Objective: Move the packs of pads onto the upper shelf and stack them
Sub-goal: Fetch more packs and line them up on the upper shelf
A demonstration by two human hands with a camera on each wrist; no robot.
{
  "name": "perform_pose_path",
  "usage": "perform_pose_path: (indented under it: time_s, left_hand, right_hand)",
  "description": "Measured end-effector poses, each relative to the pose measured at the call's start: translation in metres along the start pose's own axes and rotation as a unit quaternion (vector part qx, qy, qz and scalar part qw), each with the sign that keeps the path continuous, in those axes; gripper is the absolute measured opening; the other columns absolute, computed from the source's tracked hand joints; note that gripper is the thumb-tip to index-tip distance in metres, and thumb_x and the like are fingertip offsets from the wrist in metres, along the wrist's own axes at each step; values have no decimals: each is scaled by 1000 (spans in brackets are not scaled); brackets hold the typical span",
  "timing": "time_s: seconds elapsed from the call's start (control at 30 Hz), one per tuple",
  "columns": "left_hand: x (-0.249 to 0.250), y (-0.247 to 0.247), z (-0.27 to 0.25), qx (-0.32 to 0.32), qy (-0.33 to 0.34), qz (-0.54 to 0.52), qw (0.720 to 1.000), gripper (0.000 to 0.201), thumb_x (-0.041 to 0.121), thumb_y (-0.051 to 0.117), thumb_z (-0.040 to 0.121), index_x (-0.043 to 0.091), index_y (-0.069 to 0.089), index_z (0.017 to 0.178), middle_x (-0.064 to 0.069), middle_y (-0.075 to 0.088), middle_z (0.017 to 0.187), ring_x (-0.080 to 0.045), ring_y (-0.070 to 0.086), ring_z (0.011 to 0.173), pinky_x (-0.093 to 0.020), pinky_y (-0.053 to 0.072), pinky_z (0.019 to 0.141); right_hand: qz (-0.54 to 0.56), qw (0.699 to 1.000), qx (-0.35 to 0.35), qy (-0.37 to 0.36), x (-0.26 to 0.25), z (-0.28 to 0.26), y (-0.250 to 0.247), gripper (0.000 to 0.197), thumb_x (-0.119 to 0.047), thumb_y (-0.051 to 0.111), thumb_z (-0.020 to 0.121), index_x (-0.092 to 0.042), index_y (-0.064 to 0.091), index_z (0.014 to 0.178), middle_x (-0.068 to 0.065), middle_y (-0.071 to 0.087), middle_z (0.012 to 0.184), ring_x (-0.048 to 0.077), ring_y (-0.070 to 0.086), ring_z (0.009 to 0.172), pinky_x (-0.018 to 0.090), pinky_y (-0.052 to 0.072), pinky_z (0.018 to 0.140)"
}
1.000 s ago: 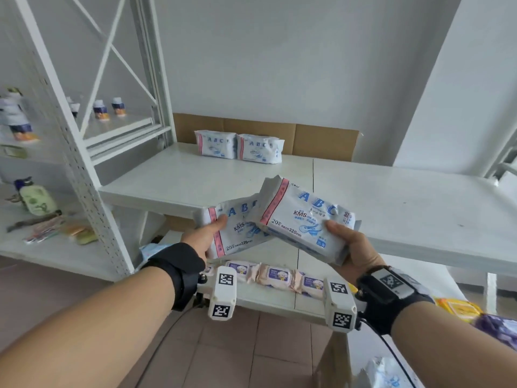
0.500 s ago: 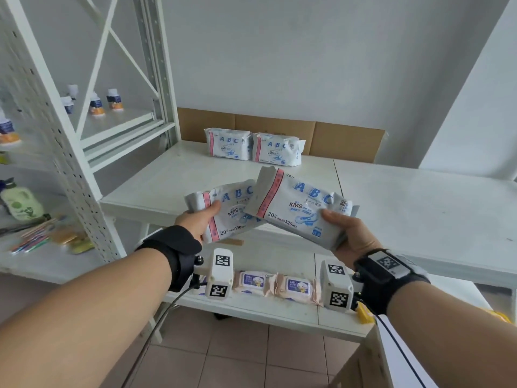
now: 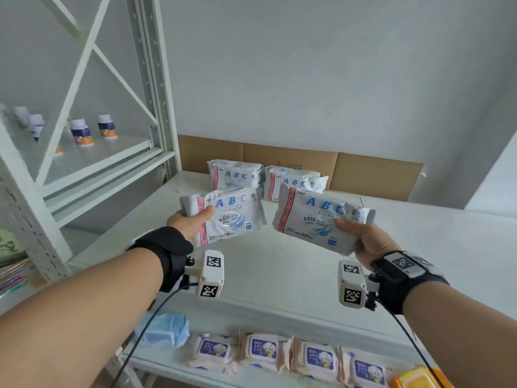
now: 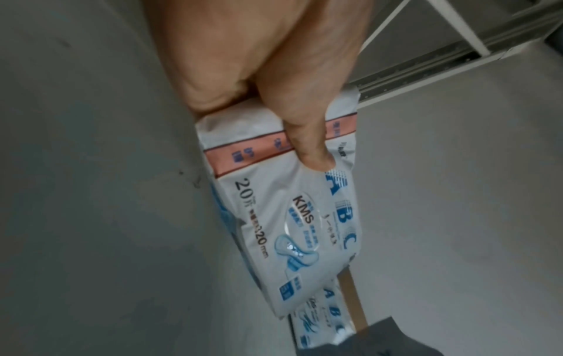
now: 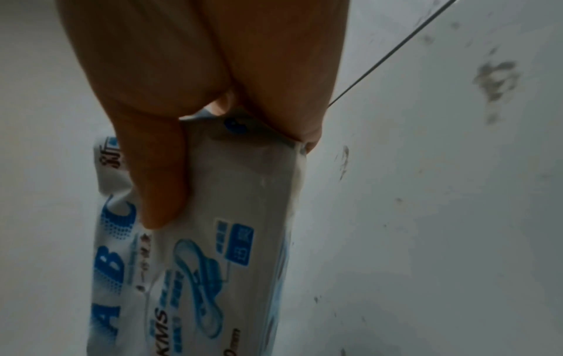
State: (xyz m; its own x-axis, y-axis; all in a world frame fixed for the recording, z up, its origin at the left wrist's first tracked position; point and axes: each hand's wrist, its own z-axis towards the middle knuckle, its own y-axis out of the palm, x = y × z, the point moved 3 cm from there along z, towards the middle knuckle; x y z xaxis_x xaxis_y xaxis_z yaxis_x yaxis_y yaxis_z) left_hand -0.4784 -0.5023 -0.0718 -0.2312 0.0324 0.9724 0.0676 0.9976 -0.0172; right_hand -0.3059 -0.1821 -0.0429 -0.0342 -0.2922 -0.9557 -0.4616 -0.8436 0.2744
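Each hand holds one white pack of pads printed "ABC" above the upper shelf [image 3: 419, 247]. My left hand [image 3: 190, 222] grips the left pack [image 3: 232, 214] by its pink-striped end, thumb on top [image 4: 310, 144]. My right hand [image 3: 361, 236] grips the right pack [image 3: 310, 217] at its right end, thumb on its face [image 5: 158, 183]. The two held packs are apart, side by side. Two more packs, one [image 3: 235, 175] beside the other [image 3: 293, 180], lie at the back of the shelf against the cardboard, just beyond the held ones.
Brown cardboard [image 3: 363, 175] lines the back of the shelf. A white rack [image 3: 151, 79] with small bottles [image 3: 81, 133] stands at the left. On the lower shelf [image 3: 251, 382] lie several baby-wipe packs [image 3: 263, 351], a blue pack [image 3: 165, 329] and a yellow pack [image 3: 414, 382].
Both hands have risen and moved forward over the upper shelf. The two held packs, overlapping before, have come apart and now sit close to the two packs at the back.
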Motion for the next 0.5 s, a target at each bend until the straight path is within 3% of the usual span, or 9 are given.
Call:
perform_pose_path:
  time_s: [0.07, 0.23, 0.4, 0.5]
  left_hand:
    - [1, 0, 19, -11, 1, 4, 1000, 55, 36, 77, 74, 8, 60, 118, -16, 67, 114, -33, 66, 101, -52, 51, 92]
    - [8, 1, 71, -50, 19, 22, 998, 51, 30, 77, 76, 7, 60, 118, -15, 67, 113, -32, 66, 100, -50, 50, 94]
    - [22, 6, 112, -114, 33, 42, 992, 42, 20, 70, 83, 6, 58, 121, -14, 65, 118, -29, 63, 107, -44, 47, 100]
    - [30, 9, 129, -162, 29, 40, 986, 43, 16, 65, 86, 7, 54, 126, -14, 64, 121, -29, 62, 110, -42, 48, 97]
  right_hand:
    - [-9, 1000, 26, 9, 5, 18, -3, 47, -4, 72, 62, -11, 63, 107, 15, 71, 105, 33, 68, 95, 42, 58, 72]
    - [-17, 998, 61, 15, 24, 54, -2, 63, -4, 74, 62, -4, 57, 122, 20, 67, 115, 39, 63, 106, 51, 52, 89]
    - [-28, 997, 62, 25, 36, 88, 9, 53, 0, 72, 63, -8, 60, 114, 21, 67, 114, 40, 63, 105, 48, 54, 80]
    - [-24, 996, 85, 21, 41, 107, 11, 46, 9, 65, 66, -15, 62, 105, 19, 67, 111, 42, 60, 106, 56, 51, 85]
